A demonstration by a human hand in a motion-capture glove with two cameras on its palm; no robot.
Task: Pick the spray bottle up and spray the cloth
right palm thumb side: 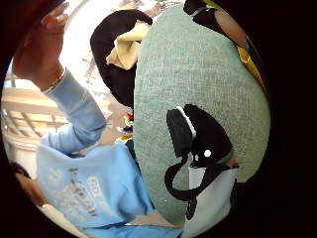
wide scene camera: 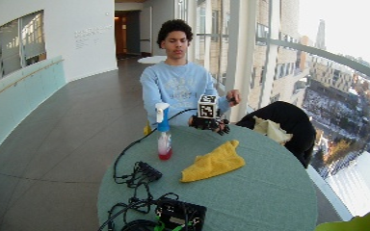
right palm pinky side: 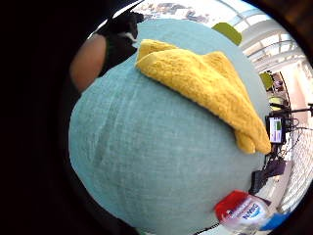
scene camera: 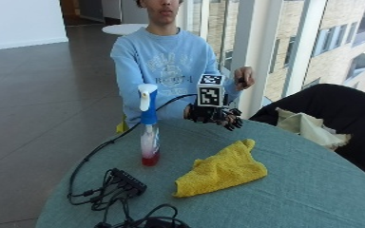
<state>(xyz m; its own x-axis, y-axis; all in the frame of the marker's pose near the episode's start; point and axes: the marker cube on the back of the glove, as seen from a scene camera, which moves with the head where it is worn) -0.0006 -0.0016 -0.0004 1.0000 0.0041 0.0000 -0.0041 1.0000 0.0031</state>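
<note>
The bottle [scene camera: 148, 126] stands upright on the worktop [scene camera: 309, 190], red liquid low inside. The cloth [scene camera: 222, 168] lies at its 3 o'clock. The grip [scene camera: 215, 115] hovers released, holding nothing.

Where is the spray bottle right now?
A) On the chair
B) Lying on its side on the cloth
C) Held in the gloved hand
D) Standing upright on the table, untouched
D: the bottle stands upright on the table, apart from the cloth, while the gloved hand hovers at the table's far edge holding nothing.
</note>
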